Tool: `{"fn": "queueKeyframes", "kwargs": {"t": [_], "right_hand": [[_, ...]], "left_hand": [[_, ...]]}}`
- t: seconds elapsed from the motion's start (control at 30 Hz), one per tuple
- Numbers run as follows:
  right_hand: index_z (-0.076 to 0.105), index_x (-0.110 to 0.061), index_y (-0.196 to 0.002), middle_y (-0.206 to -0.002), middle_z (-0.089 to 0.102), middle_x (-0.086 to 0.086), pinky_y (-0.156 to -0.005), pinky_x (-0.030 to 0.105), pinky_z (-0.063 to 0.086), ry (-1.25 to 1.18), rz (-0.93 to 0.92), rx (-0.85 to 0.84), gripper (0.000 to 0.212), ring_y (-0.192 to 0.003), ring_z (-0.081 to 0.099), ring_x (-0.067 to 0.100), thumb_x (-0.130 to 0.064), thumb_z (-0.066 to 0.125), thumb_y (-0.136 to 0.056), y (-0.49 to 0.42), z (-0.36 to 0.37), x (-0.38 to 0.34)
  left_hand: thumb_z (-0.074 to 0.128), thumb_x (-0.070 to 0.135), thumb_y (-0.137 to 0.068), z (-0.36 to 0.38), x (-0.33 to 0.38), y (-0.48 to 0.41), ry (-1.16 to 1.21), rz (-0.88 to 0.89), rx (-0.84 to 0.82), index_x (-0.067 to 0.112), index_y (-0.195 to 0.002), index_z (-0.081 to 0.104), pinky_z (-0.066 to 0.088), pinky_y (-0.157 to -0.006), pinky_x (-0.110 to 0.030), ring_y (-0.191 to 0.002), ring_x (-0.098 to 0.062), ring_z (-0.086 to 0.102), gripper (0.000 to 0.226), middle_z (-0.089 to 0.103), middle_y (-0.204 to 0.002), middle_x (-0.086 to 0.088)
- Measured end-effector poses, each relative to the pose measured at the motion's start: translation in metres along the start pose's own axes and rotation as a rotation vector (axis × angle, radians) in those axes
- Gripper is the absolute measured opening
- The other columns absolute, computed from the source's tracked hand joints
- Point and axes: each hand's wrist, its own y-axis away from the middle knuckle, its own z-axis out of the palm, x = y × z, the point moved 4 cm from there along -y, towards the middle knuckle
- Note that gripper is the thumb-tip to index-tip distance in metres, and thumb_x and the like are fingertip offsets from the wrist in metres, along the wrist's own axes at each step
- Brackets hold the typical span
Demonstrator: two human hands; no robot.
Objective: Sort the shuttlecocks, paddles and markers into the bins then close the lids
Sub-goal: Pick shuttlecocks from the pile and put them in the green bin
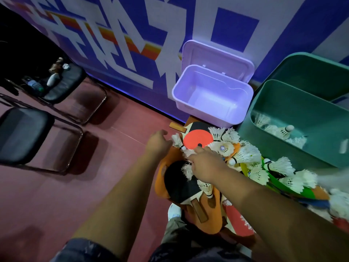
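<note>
While a green bin (294, 118) holding a few shuttlecocks stands open by the blue-and-white wall, with an empty lilac bin (213, 97) to its left, lid raised against that wall, both forearms reach forward over a heap of shuttlecocks (243, 157) and paddles on the floor in front of the bins. A red-faced paddle (196, 140) lies flat near the lilac bin, its handle pointing away and left. A black paddle (181, 184) lies nearer, its handle pointing toward the camera. The right hand (205, 165), palm down, has its fingers curled among the feathers; what they pinch cannot be told. The left hand (158, 142) hovers beside the heap, fingers loosely curled and holding nothing.
</note>
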Motion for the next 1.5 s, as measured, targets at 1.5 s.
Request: {"fn": "queueKeyframes", "kwargs": {"t": [1.5], "right_hand": [[0.046, -0.014, -0.158, -0.159, 0.043, 0.011, -0.115, 0.039, 0.039, -0.774, 0.578, 0.66, 0.055, -0.143, 0.046, 0.032, -0.022, 0.054, -0.104, 0.239, -0.076, 0.289]], "left_hand": [[0.06, 0.022, -0.101, 0.086, 0.321, 0.148, 0.064, 0.467, 0.127, 0.013, -0.127, 0.067, 0.044, -0.085, -0.028, -0.114, -0.028, 0.065, 0.028, 0.072, -0.124, -0.006]]}}
